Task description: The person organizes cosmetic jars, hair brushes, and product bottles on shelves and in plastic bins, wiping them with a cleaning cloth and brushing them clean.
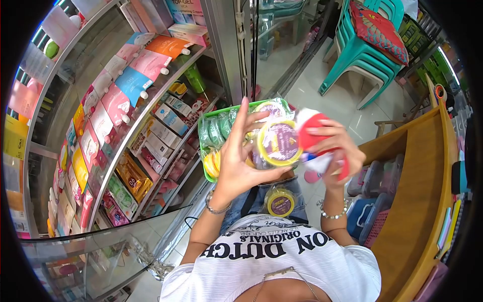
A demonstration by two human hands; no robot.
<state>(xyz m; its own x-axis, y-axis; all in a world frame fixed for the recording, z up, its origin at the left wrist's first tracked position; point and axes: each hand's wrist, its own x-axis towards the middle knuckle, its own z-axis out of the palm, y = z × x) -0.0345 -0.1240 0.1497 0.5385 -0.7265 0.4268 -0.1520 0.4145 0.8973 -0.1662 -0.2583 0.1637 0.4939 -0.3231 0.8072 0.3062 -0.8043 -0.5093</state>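
Observation:
My left hand (239, 161) grips a round jar (279, 143) with a yellow rim and a purple label, wrapped in clear plastic. A red, white and blue cloth (317, 132) is bunched in my right hand (339, 151), right beside the jar. Behind my left hand is a green basket (203, 146) with several plastic-wrapped green containers (215, 128) and yellow containers (211, 163). Part of the basket is hidden by the hand and jar. Another yellow-rimmed jar (280, 202) in plastic rests on my lap.
On the left, a curved glass display case (121, 176) holds rows of pouches and boxes. Stacked green plastic chairs (359, 63) with a red cushion (378, 32) stand at the far right. A wooden cabinet (412, 186) with storage bins (370, 214) is close on my right.

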